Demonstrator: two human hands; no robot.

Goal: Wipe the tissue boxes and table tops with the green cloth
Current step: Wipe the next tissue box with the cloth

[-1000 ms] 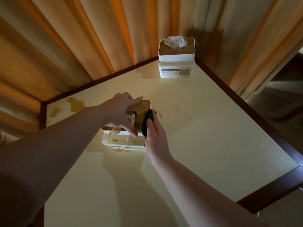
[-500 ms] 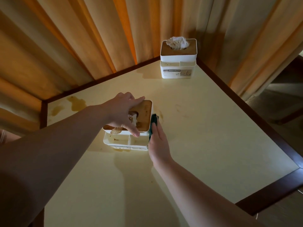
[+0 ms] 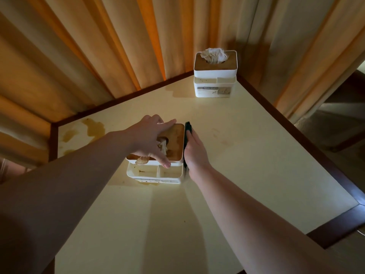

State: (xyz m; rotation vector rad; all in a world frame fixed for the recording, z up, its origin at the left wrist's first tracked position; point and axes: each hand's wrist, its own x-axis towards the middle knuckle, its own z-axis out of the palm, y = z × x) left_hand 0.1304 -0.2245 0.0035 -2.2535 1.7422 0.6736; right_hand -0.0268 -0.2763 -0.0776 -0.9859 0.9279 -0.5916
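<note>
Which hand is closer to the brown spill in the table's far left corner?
Left. The left hand rests on the near tissue box just right of the spill; the right hand is beyond the box.

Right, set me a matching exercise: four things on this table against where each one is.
Things:
1. dark green cloth
2. white tissue holder with wooden lid and printed label
3. brown spill stain
4. left hand

Places:
A. far corner by the curtain
B. left edge of the cream tabletop
C. on the near tissue box's lid
D. against the near box's right side

Pairs: 1-D, 2-A, 3-B, 4-C
</note>
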